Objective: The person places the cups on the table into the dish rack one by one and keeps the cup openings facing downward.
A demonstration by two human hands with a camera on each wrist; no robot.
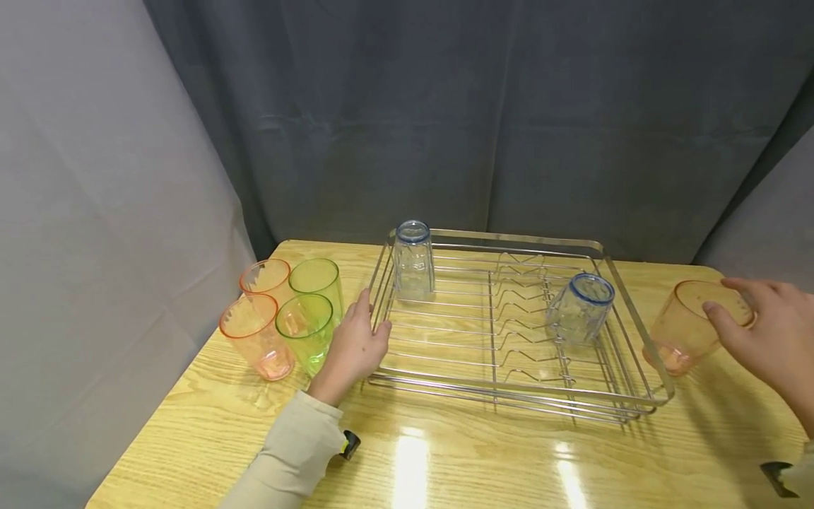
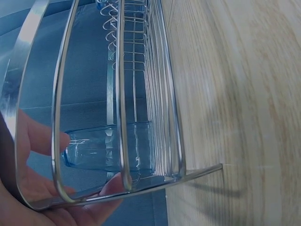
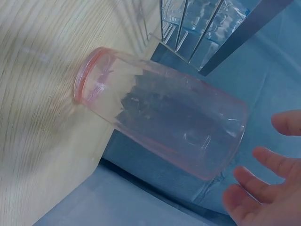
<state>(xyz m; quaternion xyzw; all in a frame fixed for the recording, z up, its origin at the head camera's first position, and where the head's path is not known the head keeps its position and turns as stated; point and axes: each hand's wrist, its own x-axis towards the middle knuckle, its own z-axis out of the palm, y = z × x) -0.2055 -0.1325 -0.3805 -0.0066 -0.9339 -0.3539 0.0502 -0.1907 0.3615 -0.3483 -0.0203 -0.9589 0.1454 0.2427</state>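
My left hand point(image 1: 356, 346) grips the left end of a wire dish rack point(image 1: 528, 387); in the left wrist view its fingers and thumb show around the rack's metal frame point(image 2: 121, 94). On the right, my right hand point(image 1: 772, 329) is spread by the rim of a clear orange tumbler point(image 1: 683, 339), which stands upright on the table beside the rack. The right wrist view shows the fingers apart from this tumbler point(image 3: 164, 113). Two blue-tinted glasses are upside down in the rack, one upright at the back left point(image 1: 413, 272), another tilted at the right point(image 1: 579, 311).
Left of the rack, two orange tumblers point(image 1: 267, 360) and two green tumblers point(image 1: 316, 346) stand grouped close to my left hand. A dark curtain point(image 1: 407, 127) hangs behind the wooden table point(image 1: 483, 459), with pale cloth point(image 1: 114, 212) at the left side.
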